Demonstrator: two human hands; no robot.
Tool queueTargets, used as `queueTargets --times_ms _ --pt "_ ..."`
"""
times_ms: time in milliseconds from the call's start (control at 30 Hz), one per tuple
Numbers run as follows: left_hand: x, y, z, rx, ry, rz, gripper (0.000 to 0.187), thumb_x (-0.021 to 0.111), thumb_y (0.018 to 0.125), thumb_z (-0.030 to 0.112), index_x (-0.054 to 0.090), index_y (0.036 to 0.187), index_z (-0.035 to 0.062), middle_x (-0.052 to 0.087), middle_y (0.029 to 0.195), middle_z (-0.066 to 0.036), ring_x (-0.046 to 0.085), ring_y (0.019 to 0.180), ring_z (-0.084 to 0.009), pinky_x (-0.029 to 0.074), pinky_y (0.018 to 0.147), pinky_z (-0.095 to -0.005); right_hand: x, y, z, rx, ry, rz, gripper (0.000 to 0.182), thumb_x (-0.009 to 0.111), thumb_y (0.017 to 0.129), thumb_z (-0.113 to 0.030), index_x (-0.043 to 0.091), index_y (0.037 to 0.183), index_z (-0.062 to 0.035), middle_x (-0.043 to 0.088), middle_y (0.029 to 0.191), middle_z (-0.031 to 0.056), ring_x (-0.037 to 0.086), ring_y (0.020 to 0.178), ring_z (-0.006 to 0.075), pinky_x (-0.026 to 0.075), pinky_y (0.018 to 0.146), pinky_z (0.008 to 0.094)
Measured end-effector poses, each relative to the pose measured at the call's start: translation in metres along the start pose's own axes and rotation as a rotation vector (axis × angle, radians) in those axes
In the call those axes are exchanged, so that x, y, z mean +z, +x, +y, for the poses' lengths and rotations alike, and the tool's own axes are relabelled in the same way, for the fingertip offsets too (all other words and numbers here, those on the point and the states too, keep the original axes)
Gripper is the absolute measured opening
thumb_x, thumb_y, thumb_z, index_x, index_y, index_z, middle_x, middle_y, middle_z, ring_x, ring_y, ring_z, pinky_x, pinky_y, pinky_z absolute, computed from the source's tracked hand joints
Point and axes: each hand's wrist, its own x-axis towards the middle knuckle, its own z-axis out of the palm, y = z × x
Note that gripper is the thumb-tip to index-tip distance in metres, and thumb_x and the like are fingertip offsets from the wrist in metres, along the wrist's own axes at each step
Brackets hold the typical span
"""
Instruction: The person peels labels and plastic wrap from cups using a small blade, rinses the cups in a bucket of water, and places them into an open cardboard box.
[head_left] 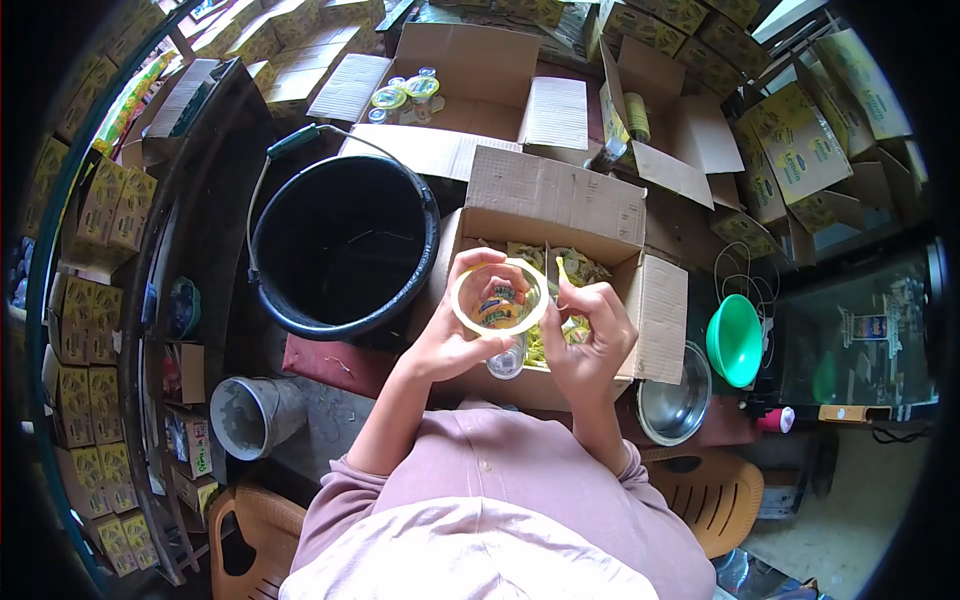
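Note:
My left hand [452, 335] is wrapped around a clear plastic cup [507, 362] with a yellow rim. The cup is tilted so its round mouth faces me, and a printed label shows through it. Just right of the rim, my right hand [592, 335] is closed in a pinch on a small yellow strip [562, 270], whose end sticks up above the fingers. Beneath both hands stands an open cardboard box [555, 195] holding many yellow-green printed pieces [585, 268].
A black bucket [345, 168] with a raised handle stands left of the box. Behind, another open carton [465, 60] holds several lidded cups [420, 88]. At the right are a green bowl [735, 340] and a metal bowl [675, 400]. A grey bucket [245, 420] sits lower left.

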Motion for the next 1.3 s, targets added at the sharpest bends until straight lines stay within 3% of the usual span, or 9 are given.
queueTargets --times_ms 267,367,667,1067,1300 --pt "0.0 -0.002 -0.01 -0.099 -0.189 0.067 0.076 0.067 0.062 0.007 0.026 0.126 0.0063 0.048 0.11 -0.011 0.048 0.104 -0.0175 0.039 0.09 -0.0312 0.001 -0.001 -0.002 0.065 -0.007 -0.033 0.019 0.063 0.068 0.006 0.059 0.086 0.0022 0.055 0.072 0.0081 0.058 0.058 0.0122 0.046 0.051 0.0228" --pt "0.003 0.0 -0.007 -0.047 -0.128 0.06 0.072 0.069 0.066 0.003 0.026 0.123 0.0064 0.047 0.104 -0.009 0.047 0.1 -0.0168 0.038 0.09 -0.0303 0.001 -0.006 0.001 0.053 -0.033 -0.042 0.019 0.063 0.068 0.006 0.06 0.086 0.0022 0.055 0.072 0.008 0.058 0.058 0.0122 0.046 0.051 0.0228" --pt "0.0 -0.002 -0.009 0.039 0.182 0.036 0.08 0.077 0.065 0.01 0.025 0.126 0.0043 0.046 0.105 -0.008 0.049 0.098 -0.0151 0.041 0.086 -0.0298 0.002 -0.004 0.004 0.023 0.028 -0.021 0.022 0.063 0.066 0.007 0.062 0.087 -0.0004 0.055 0.068 0.0074 0.056 0.055 0.012 0.045 0.051 0.0227" --pt "0.002 -0.001 -0.003 0.086 0.131 0.052 0.081 0.075 0.062 0.004 0.024 0.124 0.0066 0.049 0.102 -0.009 0.05 0.098 -0.0165 0.041 0.087 -0.0303 -0.004 -0.009 -0.001 -0.019 -0.038 -0.026 0.023 0.064 0.066 0.008 0.062 0.086 -0.0016 0.055 0.067 0.0065 0.055 0.054 0.0114 0.045 0.05 0.023" --pt "0.002 -0.004 -0.002 0.062 0.257 -0.024 0.081 0.077 0.06 0.004 0.026 0.123 0.005 0.048 0.102 -0.009 0.05 0.098 -0.016 0.041 0.088 -0.0304 -0.005 -0.008 0.001 -0.029 -0.051 -0.028 0.025 0.064 0.064 0.008 0.062 0.087 -0.0014 0.056 0.068 0.0068 0.055 0.056 0.0123 0.045 0.051 0.0235"
